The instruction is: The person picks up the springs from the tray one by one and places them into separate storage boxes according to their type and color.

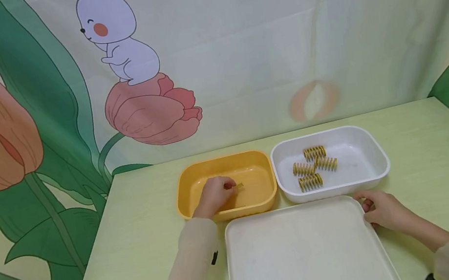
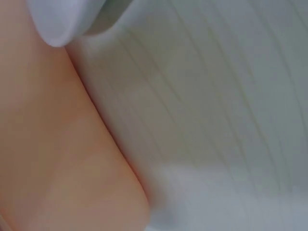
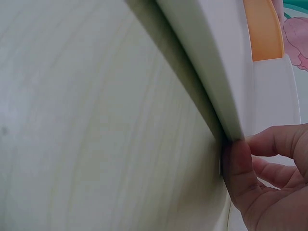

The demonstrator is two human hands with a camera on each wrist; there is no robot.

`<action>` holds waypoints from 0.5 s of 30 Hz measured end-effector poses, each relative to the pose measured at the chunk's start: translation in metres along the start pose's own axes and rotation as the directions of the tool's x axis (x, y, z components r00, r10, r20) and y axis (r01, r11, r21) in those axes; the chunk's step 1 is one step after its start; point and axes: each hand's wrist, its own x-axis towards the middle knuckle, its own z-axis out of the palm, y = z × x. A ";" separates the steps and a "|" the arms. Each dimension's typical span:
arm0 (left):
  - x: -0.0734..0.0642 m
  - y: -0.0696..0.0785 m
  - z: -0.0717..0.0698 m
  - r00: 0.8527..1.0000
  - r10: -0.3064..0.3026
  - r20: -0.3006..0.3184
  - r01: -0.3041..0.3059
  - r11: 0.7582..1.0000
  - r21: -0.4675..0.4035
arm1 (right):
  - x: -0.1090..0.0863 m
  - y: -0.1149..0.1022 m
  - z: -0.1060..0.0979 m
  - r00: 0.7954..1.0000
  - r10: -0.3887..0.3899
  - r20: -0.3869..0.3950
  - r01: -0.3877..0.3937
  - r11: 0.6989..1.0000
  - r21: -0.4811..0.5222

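Observation:
My left hand (image 1: 215,192) reaches into the yellow bin (image 1: 182,185), its fingers curled at a small brass-coloured coil spring (image 1: 238,186) that sticks out beside the fingertips. They appear to pinch it, though the contact is partly hidden. In the left wrist view only a blurred stretch of skin (image 2: 72,139) shows, not the fingers. My right hand (image 1: 381,210) pinches the far right corner of a white rectangular tray (image 1: 305,250) between thumb and fingers. The right wrist view shows the thumb (image 3: 239,166) against the tray's outer side.
Several larger gold coil springs (image 1: 310,182) lie in the left half of a white bin (image 1: 370,175), right beside the yellow one. Both bins stand behind the tray on a pale green table (image 1: 136,254). A printed curtain (image 1: 237,58) hangs behind the table.

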 end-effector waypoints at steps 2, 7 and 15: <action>0.001 -0.001 0.002 1.000 -0.006 0.006 0.005 1.000 0.010 | 0.000 0.000 0.000 1.000 -0.001 0.001 0.001 1.000 0.002; 0.003 -0.002 0.004 1.000 -0.013 0.020 0.012 1.000 0.023 | 0.000 0.000 0.000 1.000 -0.002 0.001 0.002 1.000 0.001; 0.002 0.000 0.002 0.999 -0.016 0.046 0.015 1.000 0.024 | 0.000 0.000 0.000 1.000 -0.002 0.000 0.002 1.000 0.009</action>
